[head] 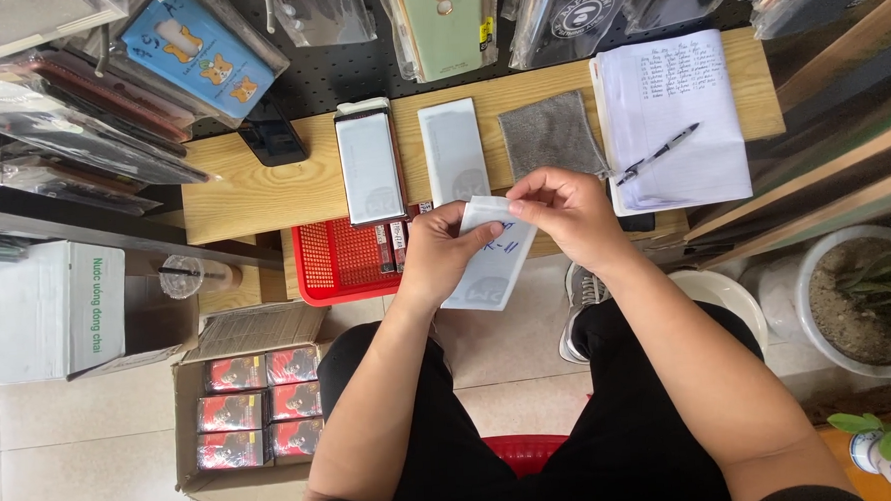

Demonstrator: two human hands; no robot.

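Right now both hands are closed on a flat white sleeve [491, 264], a slim rectangular paper or plastic packet held in the air just in front of the bench [253, 194]: the left hand [444, 253] grips its left edge, while the right hand [564, 210] pinches its top edge between thumb and fingertips. As a judgement, the thin packet could crease or tear at that top edge if the 2 hands pull against each other too hard, and whatever flat piece sits inside could slide out the bottom toward the pale tiled floor [93, 436], since nothing supports it underneath. On the bench, a light wooden plank with visible grain, lie a phone-sized device with a pale sheet over its face [369, 167], a second white sleeve [453, 150] just beside it, a grey cloth [553, 136] with a soft, napped look, and a lined notebook [675, 110] with a pen [660, 154] resting on it. A red perforated plastic tray [338, 260] sits below the bench edge, and an open cardboard box [257, 414] on the floor holds glossy red packets in rows. Shiny bagged phone cases [201, 51] hang on the dark pegboard above.
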